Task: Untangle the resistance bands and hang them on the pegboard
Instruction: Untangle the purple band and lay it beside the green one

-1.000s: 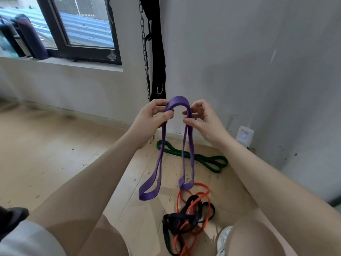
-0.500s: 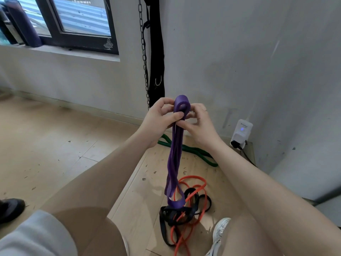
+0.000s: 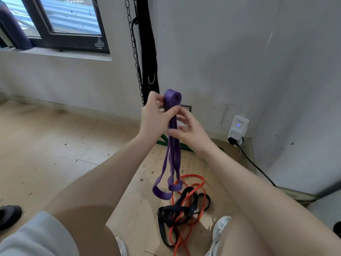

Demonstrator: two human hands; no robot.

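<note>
Since a second ago: purple flat rubber resistance band [image 3: 172, 145] gathered from wide arch into narrow doubled bundle; right hand [image 3: 188, 129] now off fold, lower. Left hand [image 3: 154, 114] pinching folded top, thumb across strands. Right fingers [image 3: 181, 118] loosely spread, blurred, touching strands just below; grip unclear. Band hanging vertical from fingers, loops dangling above tangled orange and black bands [image 3: 184, 209] on wooden floor [image 3: 46, 154]. Green band [image 3: 181, 145] near wall. Pegboard not visible. Left hand nearer fold; hanging likely from there.

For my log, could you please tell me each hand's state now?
Left hand: grips the folded purple resistance band.
Right hand: blurred, cannot tell.
</note>
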